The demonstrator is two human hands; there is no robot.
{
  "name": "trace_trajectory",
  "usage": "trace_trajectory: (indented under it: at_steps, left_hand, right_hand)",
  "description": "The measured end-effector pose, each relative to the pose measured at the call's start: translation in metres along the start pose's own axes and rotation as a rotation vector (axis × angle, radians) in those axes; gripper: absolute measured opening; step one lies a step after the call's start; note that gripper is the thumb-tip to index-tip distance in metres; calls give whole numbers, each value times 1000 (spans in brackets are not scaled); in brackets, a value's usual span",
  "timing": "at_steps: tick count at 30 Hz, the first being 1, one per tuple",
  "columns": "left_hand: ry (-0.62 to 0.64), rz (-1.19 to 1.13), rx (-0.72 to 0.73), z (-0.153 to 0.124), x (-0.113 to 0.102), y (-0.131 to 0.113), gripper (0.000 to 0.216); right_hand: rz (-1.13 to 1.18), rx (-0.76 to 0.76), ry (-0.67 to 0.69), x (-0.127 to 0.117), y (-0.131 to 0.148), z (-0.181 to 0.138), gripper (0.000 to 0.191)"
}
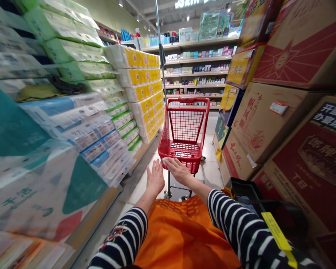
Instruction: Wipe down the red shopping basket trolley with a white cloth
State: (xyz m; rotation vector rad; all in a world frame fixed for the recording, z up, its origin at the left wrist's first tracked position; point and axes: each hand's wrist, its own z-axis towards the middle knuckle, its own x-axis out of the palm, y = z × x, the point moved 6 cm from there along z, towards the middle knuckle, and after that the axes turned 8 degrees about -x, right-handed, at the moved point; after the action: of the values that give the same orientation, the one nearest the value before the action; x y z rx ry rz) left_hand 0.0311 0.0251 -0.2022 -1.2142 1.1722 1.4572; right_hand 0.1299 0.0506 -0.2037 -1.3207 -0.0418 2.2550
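A red shopping cart [184,147] stands in the aisle right in front of me, its mesh basket facing me and its handle at the far end. My right hand [179,170] reaches to the basket's near left corner, fingers together and pointing left. Under its fingertips shows a small white crumpled piece [165,160], like tissue, against the rim. Just left of that corner, my left hand [156,177] is raised with its fingers stretched out and holds nothing. Whether it touches the cart, I cannot tell.
Stacked paper packs [98,138] and yellow-and-white bundles [144,89] line the left side. Large cartons [263,119] rise on the right, with a black crate or bag [245,186] low beside my arm. Shelves of small goods [196,73] cross the aisle's far end.
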Motion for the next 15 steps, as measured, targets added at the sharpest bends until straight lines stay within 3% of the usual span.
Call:
trace_trajectory:
  at_steps: [5,8,12,15]
  left_hand:
    - [50,15,77,-9,13,-7,72]
    - [55,22,80,-8,18,-5,71]
    - [16,39,10,1,9,10,68]
    - [-8,43,-27,7,-1,19,67]
  right_hand:
    - [84,54,137,32,15,-28,52]
    - [81,57,185,34,20,-32,49]
    - [45,-26,75,13,16,1,43]
    - [18,-5,7,6,7,26,43]
